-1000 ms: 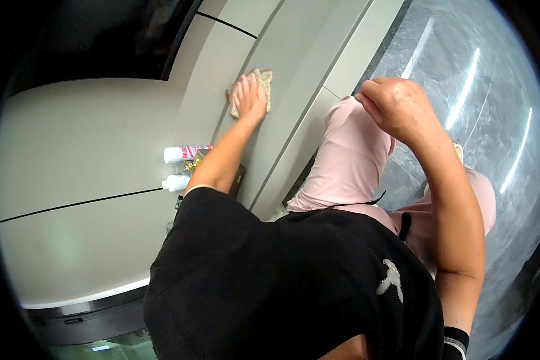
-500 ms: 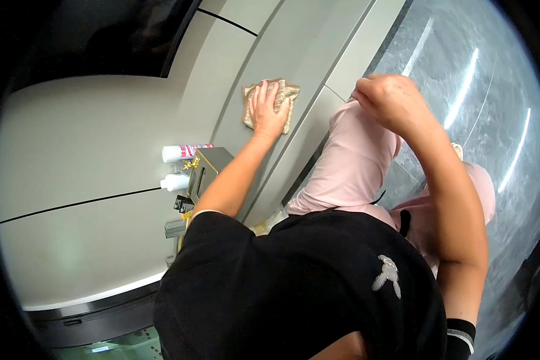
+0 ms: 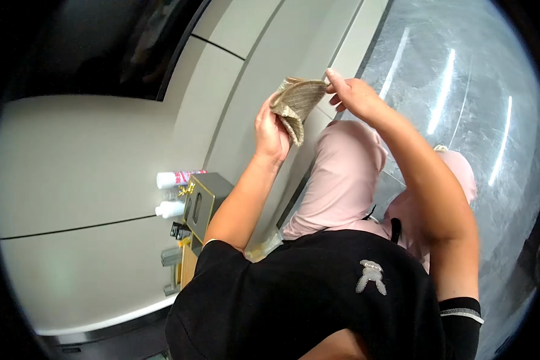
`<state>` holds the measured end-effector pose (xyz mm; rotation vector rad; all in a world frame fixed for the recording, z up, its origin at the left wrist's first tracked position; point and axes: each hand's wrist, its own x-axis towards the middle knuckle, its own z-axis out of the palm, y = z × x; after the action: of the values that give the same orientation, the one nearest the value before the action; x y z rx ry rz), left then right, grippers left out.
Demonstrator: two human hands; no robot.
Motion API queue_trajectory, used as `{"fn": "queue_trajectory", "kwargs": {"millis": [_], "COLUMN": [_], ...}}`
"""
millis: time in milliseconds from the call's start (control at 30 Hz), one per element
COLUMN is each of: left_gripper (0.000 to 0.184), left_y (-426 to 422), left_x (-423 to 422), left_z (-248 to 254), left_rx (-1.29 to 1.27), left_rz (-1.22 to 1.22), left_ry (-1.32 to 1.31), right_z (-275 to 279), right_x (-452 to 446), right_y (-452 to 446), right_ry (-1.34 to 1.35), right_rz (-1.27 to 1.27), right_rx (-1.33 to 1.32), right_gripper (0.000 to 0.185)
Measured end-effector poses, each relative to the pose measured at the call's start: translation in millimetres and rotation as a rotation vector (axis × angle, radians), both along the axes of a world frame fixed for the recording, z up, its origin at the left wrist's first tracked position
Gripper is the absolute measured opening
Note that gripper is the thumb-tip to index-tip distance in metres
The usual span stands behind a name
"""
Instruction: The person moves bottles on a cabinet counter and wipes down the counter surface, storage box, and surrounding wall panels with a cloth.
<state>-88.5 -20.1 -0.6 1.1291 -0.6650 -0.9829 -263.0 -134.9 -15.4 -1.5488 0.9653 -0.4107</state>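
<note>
A folded tan, woven-looking cloth (image 3: 303, 101) is raised above the grey cabinet surface. My left hand (image 3: 271, 133) grips its near-left side, with the fingers behind the fabric. At the cloth's far-right corner, my right hand (image 3: 351, 97) pinches the edge between thumb and fingertips, its other fingers loosely curled. One flap of the cloth hangs down beside my left hand.
Along the wall on the left stand a grey box with gold edges (image 3: 213, 195), a white bottle with pink print (image 3: 175, 179) and a smaller white bottle (image 3: 171, 209). A black screen (image 3: 102, 54) is at upper left. Grey floor (image 3: 486, 90) lies to the right.
My left hand has lifted the cloth off the cabinet surface, where it was pressed flat. My right hand has moved left from near my knee to the cloth's corner.
</note>
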Motion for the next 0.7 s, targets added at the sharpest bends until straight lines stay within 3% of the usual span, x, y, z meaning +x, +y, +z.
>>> {"fn": "queue_trajectory", "kwargs": {"millis": [67, 100, 167, 200, 300, 367, 433, 467, 500, 567, 633, 700], "left_gripper": [0.036, 0.036, 0.036, 0.037, 0.038, 0.039, 0.036, 0.04, 0.04, 0.048, 0.052, 0.054], "left_y": [-9, -12, -17, -19, -35, -42, -53, -50, -54, -60, -66, -75], "left_x": [-13, -18, -26, -31, -25, -14, 0, -18, -26, -42, -55, -71], "left_z": [8, 12, 19, 25, 15, 4, -18, -6, -12, -21, -17, -6], "left_rx": [-0.002, -0.005, -0.04, -0.058, -0.091, -0.007, 0.318, 0.466, 0.46, 0.402, 0.36, 0.344], "left_rz": [-0.128, -0.14, -0.253, -0.255, -0.106, -0.071, -0.238, -0.168, -0.181, -0.006, -0.13, -0.474], "left_ry": [0.116, 0.122, -0.034, -0.081, 0.08, 0.166, 0.103, 0.023, 0.018, -0.31, -0.414, 0.205], "right_z": [5, 7, 10, 8, 7, 20, 35, 39, 38, 35, 35, 45], "right_x": [-1, -2, -4, -5, -16, -31, -45, -49, -54, -64, -68, -73], "right_y": [-2, -2, -1, -8, -22, -32, -37, -40, -42, -42, -42, -32], "right_ry": [-0.213, -0.208, -0.612, -0.613, -0.809, -0.89, -1.152, -1.216, -1.223, -1.21, -0.992, -0.782], "right_rz": [-0.025, -0.038, -0.174, -0.254, -0.555, -0.59, -0.502, -0.436, -0.443, -0.211, -0.176, -0.163], "right_rx": [0.379, 0.374, 0.557, 0.562, 0.514, 0.499, 0.612, 0.632, 0.619, 0.544, 0.438, 0.347], "right_gripper": [0.055, 0.055, 0.041, 0.031, 0.035, 0.043, 0.05, 0.053, 0.053, 0.053, 0.053, 0.051]}}
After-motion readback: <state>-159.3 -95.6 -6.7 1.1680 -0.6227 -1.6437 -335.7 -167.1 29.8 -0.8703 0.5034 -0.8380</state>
